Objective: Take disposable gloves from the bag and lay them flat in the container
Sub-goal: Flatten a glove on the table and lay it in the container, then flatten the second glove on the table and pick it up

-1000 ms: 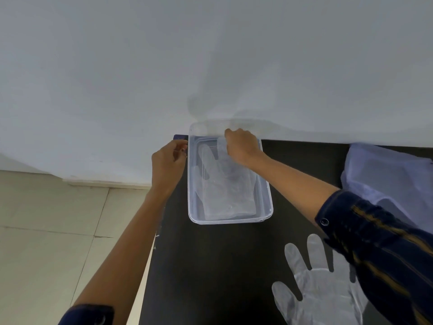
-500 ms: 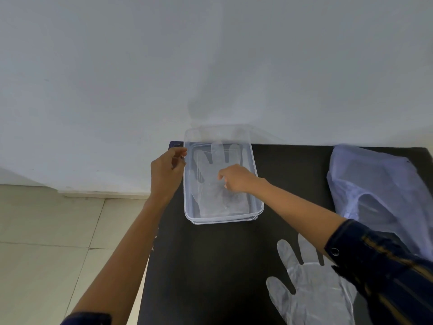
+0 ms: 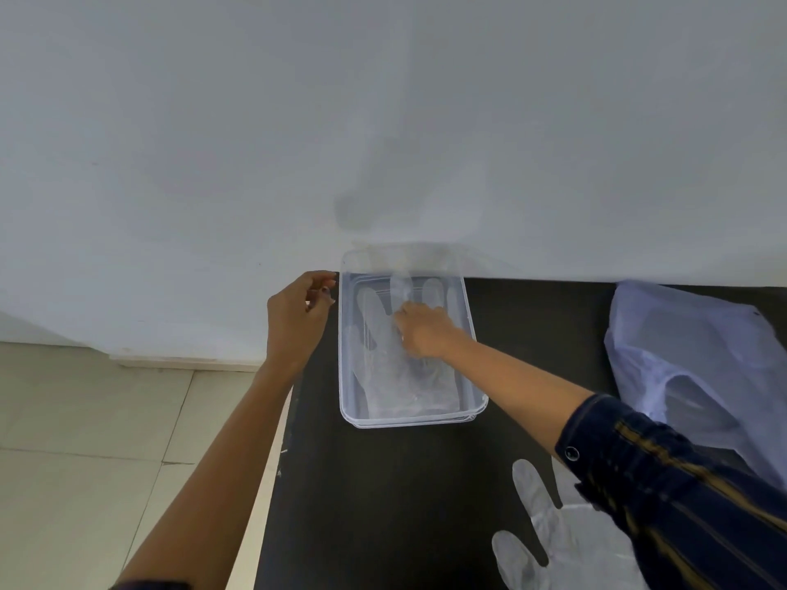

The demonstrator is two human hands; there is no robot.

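Observation:
A clear rectangular plastic container (image 3: 408, 422) stands at the far left of a black table (image 3: 383, 504), against the wall. One transparent disposable glove (image 3: 381, 376) lies flat inside it, fingers pointing away from me. My right hand (image 3: 421, 330) rests palm-down on that glove inside the container, with its fingers bent onto the plastic. Just outside the container's far left corner, my left hand (image 3: 298, 317) is loosely curled and holds nothing. A second clear glove (image 3: 553, 542) lies flat on the table at the near right, partly under my sleeve. The pale translucent bag (image 3: 690, 368) sits at the right.
A white wall rises directly behind the table. The table's left edge (image 3: 279, 457) drops to a tiled floor (image 3: 85, 440). My dark striped sleeve (image 3: 681, 496) covers the near right corner.
My right hand slid from the glove's finger end at the container's far side onto the glove's middle. My left hand eased off the container's left rim. The glove now lies flatter.

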